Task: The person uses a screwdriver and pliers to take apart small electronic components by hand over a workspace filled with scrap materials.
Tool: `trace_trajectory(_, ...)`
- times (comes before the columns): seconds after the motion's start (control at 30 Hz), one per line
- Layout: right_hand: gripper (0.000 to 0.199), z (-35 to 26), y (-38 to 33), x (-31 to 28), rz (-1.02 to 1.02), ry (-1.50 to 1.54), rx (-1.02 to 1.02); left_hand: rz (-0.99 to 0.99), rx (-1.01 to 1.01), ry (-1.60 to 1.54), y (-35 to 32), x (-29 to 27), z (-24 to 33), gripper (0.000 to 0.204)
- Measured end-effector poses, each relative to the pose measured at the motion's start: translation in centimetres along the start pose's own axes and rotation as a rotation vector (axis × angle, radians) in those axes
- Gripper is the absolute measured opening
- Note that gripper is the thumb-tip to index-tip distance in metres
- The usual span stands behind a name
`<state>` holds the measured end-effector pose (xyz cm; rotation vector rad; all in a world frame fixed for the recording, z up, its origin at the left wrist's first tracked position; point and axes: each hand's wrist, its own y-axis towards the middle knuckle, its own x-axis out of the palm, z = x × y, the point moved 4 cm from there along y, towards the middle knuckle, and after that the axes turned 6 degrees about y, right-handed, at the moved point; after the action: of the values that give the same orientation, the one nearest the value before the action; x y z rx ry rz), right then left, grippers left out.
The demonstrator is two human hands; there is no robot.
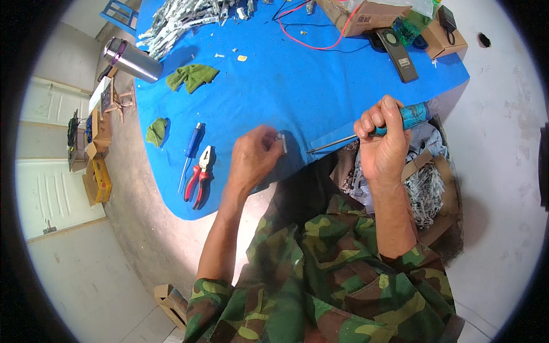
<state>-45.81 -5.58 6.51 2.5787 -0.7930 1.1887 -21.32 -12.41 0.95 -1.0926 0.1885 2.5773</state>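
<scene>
My right hand (378, 137) is wrapped round the teal handle of a screwdriver (413, 115). Its long metal shaft points left and slightly down over the table's front edge. Just left of the tip, my left hand (255, 155) is closed in a pinch on a small pale, narrow piece (282, 142); fingers and blur partly hide it, so its kind cannot be made out. A gap separates the tip from that piece. Left of my left hand lie red-handled pliers (198, 178) and a blue-handled screwdriver (192, 147) on the blue table cover (240, 97).
At the back is a heap of pale strip-like pieces (186, 23). Green cloths (193, 75) and a steel thermos (132, 59) stand left. A dark handheld device (397, 55) lies at back right, near a cardboard box (372, 18). A carton of pale scraps (424, 197) sits right below the table.
</scene>
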Motion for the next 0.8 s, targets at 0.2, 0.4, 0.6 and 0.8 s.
trace_trajectory(0.2, 0.018, 0.7, -0.5, 0.1, -0.011, 0.014, 0.033, -0.047, -0.006, 0.002, -2.5, -1.4, -0.7, 0.031)
trace_trajectory(0.4, 0.018, 0.5, -0.7, 0.4, -0.015, -0.008, 0.018, -0.008, 0.135, 0.074, -1.6, -1.4, 0.4, 0.036)
trace_trajectory(0.6, 0.018, 0.4, -0.8, 0.6, -0.041, -0.011, 0.009, -0.066, 0.289, 0.218, -0.6, -0.8, 0.1, 0.026)
trace_trajectory(0.8, 0.018, 0.7, -1.1, 1.5, -0.060, -0.022, 0.005, -0.034, 0.200, 0.147, -2.8, -2.4, -0.9, 0.016)
